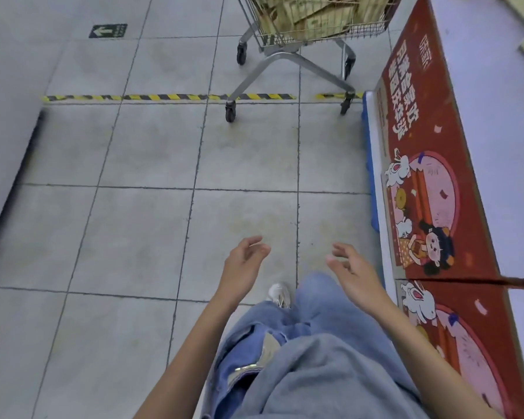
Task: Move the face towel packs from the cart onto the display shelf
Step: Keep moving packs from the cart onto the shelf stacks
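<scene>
A grey tiled floor (152, 225) fills most of the view; along the right runs the display shelf (490, 116), its white top above a red printed front panel (421, 122). At the top stands the wire cart (324, 36), just beside the shelf, with tan face towel packs (315, 13) heaped in its basket. Low in the view, the left hand (244, 261) and right hand (353, 272) hang empty over the floor, palms facing, fingers loosely curved and slightly spread.

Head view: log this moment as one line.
left hand: open, empty | right hand: open, empty | face towel packs: piled in cart ahead | display shelf: on right | next: probably reach cart
</scene>
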The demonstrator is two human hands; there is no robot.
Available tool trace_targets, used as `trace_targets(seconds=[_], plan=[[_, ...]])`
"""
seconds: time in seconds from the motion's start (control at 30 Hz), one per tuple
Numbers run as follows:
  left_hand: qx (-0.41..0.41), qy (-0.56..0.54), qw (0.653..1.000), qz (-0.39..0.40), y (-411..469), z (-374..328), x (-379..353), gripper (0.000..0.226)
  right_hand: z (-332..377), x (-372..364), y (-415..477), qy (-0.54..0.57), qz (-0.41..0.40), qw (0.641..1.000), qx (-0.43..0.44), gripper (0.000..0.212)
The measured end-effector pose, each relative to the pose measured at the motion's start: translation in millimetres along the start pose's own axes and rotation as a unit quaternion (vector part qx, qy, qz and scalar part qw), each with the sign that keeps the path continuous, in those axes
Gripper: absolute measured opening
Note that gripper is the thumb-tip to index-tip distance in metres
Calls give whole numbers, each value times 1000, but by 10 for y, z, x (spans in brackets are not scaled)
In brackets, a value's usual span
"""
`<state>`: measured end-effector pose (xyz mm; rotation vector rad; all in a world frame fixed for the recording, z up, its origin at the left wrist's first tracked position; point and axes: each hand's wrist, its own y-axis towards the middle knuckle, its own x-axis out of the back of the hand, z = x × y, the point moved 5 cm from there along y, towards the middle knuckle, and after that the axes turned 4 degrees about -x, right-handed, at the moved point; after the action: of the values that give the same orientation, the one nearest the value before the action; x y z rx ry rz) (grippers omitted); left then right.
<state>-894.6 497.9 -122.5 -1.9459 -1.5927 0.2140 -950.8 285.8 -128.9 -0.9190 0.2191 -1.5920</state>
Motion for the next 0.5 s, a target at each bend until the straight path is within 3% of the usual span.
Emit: trace_targets(seconds=[0.23, 0.5], plan=[[-38, 30, 998, 49, 1123, -793, -231, 32, 313, 370, 790, -1, -9, 1000, -28, 36], [-23, -3, 1000, 3, 2205, -1630, -299, 27, 1339, 1013, 2090, -18, 14, 1000, 15, 41]])
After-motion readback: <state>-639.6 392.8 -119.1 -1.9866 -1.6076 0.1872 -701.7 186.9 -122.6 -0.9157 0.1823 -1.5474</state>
